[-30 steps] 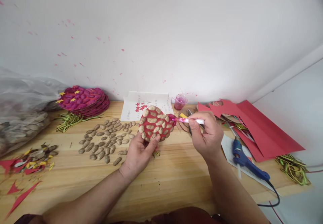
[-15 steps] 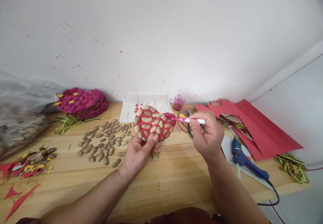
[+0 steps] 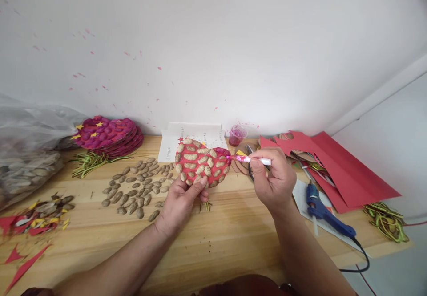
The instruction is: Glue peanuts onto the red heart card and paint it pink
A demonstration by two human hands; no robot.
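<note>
My left hand (image 3: 182,200) holds up a red disc covered with peanut shells (image 3: 200,162), gripping its lower edge. My right hand (image 3: 273,178) grips a thin white brush (image 3: 253,159) whose pink tip touches the disc's right edge, where a few shells are painted magenta. Loose peanut shells (image 3: 140,184) lie scattered on the wooden table (image 3: 230,238) to the left of the disc. A small cup of pink paint (image 3: 236,135) stands by the wall behind the brush.
A stack of magenta painted discs with yellow stars (image 3: 106,135) sits at the back left beside a plastic bag of shells (image 3: 26,153). A blue glue gun (image 3: 325,216) and red paper sheets (image 3: 347,171) lie on the right. Paper scraps (image 3: 36,218) litter the left edge.
The disc has turned and shifted slightly left and up in my left hand. My right hand keeps the brush tip at the disc's right edge.
</note>
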